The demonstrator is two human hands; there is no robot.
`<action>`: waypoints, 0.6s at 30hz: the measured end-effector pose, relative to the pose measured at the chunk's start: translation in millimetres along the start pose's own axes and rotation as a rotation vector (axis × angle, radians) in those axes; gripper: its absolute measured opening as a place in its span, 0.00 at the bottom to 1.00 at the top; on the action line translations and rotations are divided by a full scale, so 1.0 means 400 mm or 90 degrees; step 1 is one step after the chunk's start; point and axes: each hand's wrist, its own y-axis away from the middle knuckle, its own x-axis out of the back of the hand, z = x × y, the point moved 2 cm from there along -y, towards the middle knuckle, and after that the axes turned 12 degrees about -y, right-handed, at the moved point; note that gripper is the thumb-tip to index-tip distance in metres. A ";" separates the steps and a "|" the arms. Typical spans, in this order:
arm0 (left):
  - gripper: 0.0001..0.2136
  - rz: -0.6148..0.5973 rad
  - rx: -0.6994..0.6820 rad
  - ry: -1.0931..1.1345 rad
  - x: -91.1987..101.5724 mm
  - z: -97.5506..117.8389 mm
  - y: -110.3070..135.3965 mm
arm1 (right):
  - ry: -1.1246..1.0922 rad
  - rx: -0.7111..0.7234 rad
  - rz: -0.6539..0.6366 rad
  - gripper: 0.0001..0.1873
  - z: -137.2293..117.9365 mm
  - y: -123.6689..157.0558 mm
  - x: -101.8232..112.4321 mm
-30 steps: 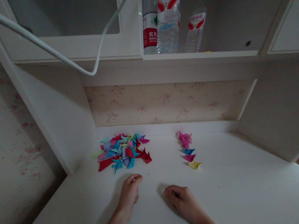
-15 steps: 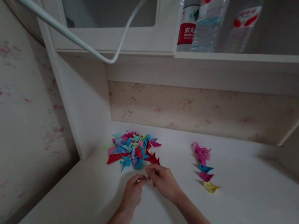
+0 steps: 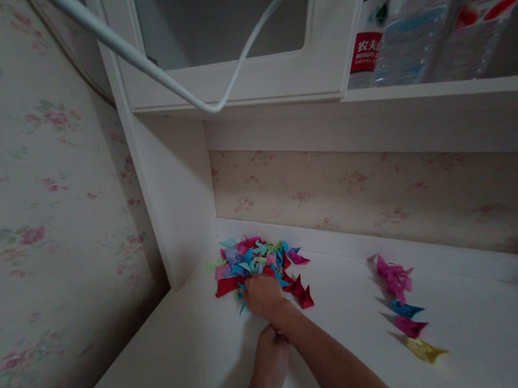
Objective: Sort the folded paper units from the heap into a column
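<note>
While the right hand (image 3: pixel 262 296) lay palm-down on the near edge of the heap of small red, blue, pink and green folded paper pieces (image 3: pixel 253 258) at the back left of the white desk top (image 3: pixel 477 343), its grip was hidden. The left hand (image 3: pixel 271 360) rested curled just behind it, contents unseen. Pinching one edge piece lightly would likely have kept the heap from scattering.

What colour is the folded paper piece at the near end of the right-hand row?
Yellow paper piece, head view.
</note>
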 end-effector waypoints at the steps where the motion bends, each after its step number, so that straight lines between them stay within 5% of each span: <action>1: 0.08 -0.003 -0.024 0.012 -0.001 -0.008 -0.002 | 0.002 -0.010 -0.001 0.16 -0.002 -0.003 -0.005; 6: 0.06 -0.040 -0.095 0.035 -0.004 -0.036 -0.010 | -0.015 -0.036 -0.004 0.13 -0.015 0.010 -0.013; 11: 0.05 -0.077 -0.098 -0.028 -0.001 -0.019 0.013 | -0.077 -0.012 0.049 0.13 -0.011 0.083 0.049; 15: 0.07 -0.103 -0.108 -0.180 -0.005 0.010 0.052 | -0.319 -0.002 0.183 0.12 0.068 0.203 0.125; 18: 0.10 -0.131 -0.134 -0.212 -0.023 0.037 0.081 | -0.562 -0.091 0.265 0.13 0.169 0.325 0.153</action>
